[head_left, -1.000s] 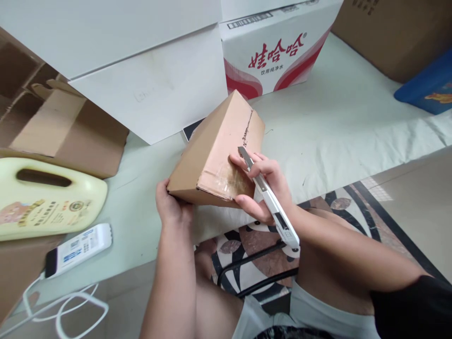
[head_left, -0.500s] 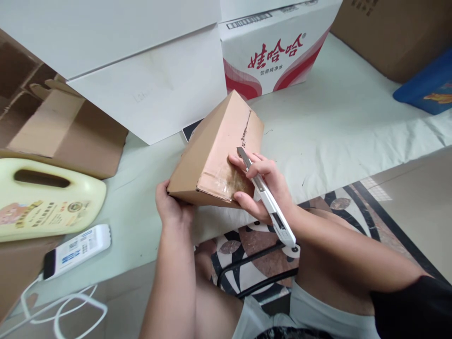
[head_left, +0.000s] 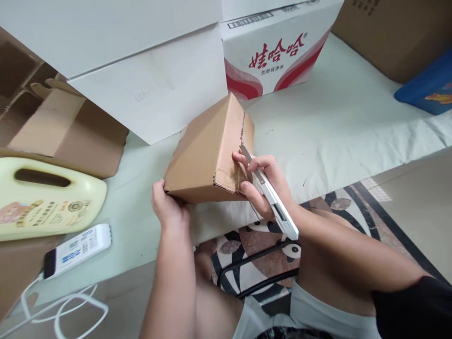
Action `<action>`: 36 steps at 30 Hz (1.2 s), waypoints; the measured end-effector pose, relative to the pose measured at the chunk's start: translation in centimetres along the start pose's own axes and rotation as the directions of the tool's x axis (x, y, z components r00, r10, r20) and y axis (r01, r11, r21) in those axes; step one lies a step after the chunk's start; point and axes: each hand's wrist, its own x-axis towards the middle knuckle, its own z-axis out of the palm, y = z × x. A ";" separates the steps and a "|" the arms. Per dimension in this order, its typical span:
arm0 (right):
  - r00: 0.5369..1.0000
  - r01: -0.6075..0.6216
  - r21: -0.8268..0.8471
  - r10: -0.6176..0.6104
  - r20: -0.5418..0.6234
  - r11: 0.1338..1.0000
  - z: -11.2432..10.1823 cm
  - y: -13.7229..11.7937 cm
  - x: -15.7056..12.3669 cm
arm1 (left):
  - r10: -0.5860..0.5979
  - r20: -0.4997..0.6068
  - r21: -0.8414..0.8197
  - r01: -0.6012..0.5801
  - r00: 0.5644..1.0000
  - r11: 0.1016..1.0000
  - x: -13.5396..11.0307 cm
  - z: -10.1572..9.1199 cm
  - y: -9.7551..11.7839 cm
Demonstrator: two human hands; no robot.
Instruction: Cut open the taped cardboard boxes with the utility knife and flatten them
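A brown cardboard box [head_left: 199, 153] is held tilted over the pale cloth, its taped side turned to the right. My left hand [head_left: 170, 205] grips its lower left corner, the fingers partly hidden beneath. In my right hand [head_left: 266, 186] is a white utility knife [head_left: 273, 200] with the blade out, slanting up to the left. The fingertips of that hand also touch the taped side of the box. The blade tip lies close to a dark, jagged line on that side; whether it touches the cardboard I cannot tell.
White cartons [head_left: 151, 84] and a red-and-white carton [head_left: 271, 56] stand behind. On the left are an open cardboard box [head_left: 92, 127], a yellow jug [head_left: 70, 202] and a white power strip-like device [head_left: 83, 247] with a cable. A blue container [head_left: 423, 89] stands at right on the cloth-covered table [head_left: 339, 113].
The box has turned in my hands, its taped side swinging farther to the right and its left face showing more. My left hand has shifted slightly left; the knife has moved slightly right.
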 end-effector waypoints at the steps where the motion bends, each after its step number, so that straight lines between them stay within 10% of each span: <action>1: 1.000 -0.004 0.001 0.004 -0.001 1.000 0.0 0.0 0.0 | -0.015 -0.036 -0.021 0.014 0.999 1.000 -0.2 0.2 0.1; 36: 1.000 0.010 -0.056 -0.011 -0.022 0.998 0.1 0.2 0.0 | -0.195 -0.066 -0.079 0.190 0.979 0.979 -1.3 1.2 0.8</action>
